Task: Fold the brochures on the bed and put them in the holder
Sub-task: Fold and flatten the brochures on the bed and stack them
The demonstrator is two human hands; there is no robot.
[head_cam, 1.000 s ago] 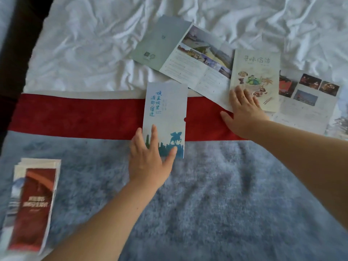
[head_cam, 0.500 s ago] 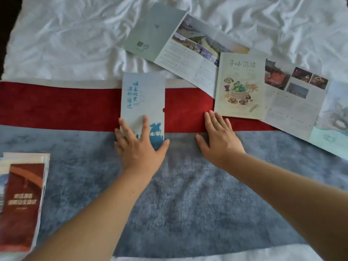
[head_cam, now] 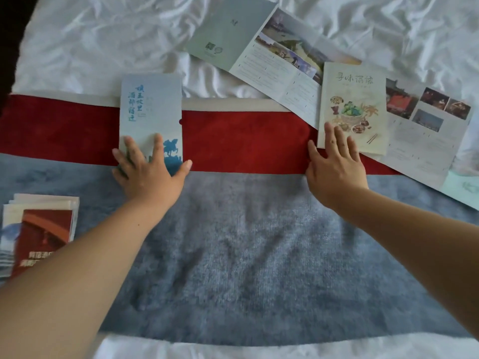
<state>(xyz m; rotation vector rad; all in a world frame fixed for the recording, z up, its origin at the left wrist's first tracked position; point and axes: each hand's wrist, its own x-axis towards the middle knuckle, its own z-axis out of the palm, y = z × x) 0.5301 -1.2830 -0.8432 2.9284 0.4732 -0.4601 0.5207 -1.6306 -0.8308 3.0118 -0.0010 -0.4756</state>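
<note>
A folded pale-blue brochure (head_cam: 153,110) with blue writing lies across the red band of the bed runner. My left hand (head_cam: 149,172) rests flat on its lower end with fingers spread. A partly unfolded brochure with a food cover (head_cam: 355,99) lies to the right. My right hand (head_cam: 334,164) lies flat, its fingertips touching that cover's lower left corner. A grey unfolded brochure (head_cam: 259,45) with photos lies on the white sheet behind. At the left edge is a stack of folded brochures (head_cam: 39,229) with a red one on top; I cannot make out a holder around it.
The bed has a rumpled white sheet (head_cam: 90,47) at the back and a runner with a red band (head_cam: 246,141) and a grey fleecy part (head_cam: 246,242) in front. A dark gap runs along the bed's left edge.
My right hand drew back off the food cover to the runner, then returned to the cover's lower corner. My left hand stayed on the blue brochure. The view shifted.
</note>
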